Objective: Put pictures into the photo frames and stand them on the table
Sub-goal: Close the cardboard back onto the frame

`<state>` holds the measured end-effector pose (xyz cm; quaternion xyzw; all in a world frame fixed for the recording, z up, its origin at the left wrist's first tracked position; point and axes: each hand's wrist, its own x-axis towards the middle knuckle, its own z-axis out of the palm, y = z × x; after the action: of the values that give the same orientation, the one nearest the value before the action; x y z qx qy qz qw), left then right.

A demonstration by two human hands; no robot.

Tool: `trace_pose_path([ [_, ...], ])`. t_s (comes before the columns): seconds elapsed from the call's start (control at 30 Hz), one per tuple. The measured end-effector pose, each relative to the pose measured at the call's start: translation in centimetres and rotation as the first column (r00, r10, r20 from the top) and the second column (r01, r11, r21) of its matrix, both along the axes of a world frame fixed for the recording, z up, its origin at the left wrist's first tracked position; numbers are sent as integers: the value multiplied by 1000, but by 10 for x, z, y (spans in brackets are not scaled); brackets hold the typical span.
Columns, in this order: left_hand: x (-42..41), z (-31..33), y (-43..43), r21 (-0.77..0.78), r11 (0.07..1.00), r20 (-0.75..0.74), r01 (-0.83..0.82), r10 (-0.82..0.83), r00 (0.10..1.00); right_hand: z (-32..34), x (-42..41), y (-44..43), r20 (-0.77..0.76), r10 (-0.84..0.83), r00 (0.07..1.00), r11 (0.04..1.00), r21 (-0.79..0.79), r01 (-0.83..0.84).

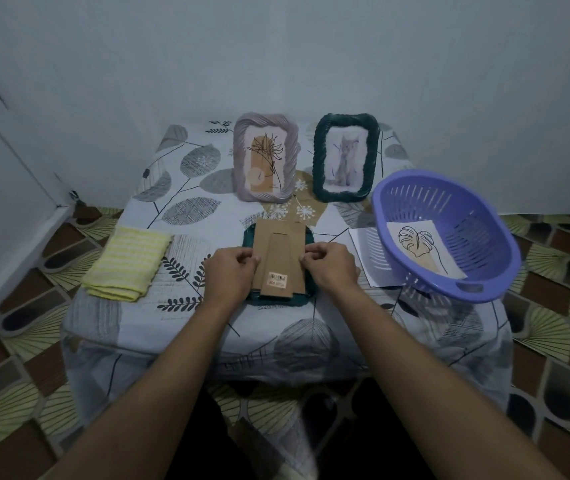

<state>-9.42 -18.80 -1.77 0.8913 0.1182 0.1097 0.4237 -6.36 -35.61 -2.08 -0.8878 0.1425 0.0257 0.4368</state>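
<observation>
On the cardboard back (278,244) of the face-down frame (249,237): left hand (229,271) pinching its edge; right hand (328,268) likewise.

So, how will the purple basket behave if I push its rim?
The purple basket looks like thin slotted plastic, so probably light and easy to slide on the tablecloth. Its rounded bowl may rock or tip.

We count three photo frames: one mauve frame (240,157), one dark green frame (319,157) and one face-down frame (278,298). We count two framed pictures, one plant picture (264,164) and one cat picture (345,161), plus two loose sheets, one leaf picture (425,249) and one white sheet (363,251). We also count one purple basket (449,290), one yellow cloth (127,261), one desk (120,323) and two hands, the left hand (231,271) and the right hand (328,268).
</observation>
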Motion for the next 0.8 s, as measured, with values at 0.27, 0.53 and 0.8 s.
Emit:
trace_pose_path([
  [0.27,3,-4,1,74,997,4,25,-25,1000,-8,4,0,18,10,1000,997,-71,-8],
  [0.53,3,-9,2,160,986,-34,46,-41,999,-8,1,0,26,38,999,980,-198,-32],
  [0.8,5,-12,2,180,982,-61,55,-45,997,-11,0,1,10,51,999,973,-227,-48],
])
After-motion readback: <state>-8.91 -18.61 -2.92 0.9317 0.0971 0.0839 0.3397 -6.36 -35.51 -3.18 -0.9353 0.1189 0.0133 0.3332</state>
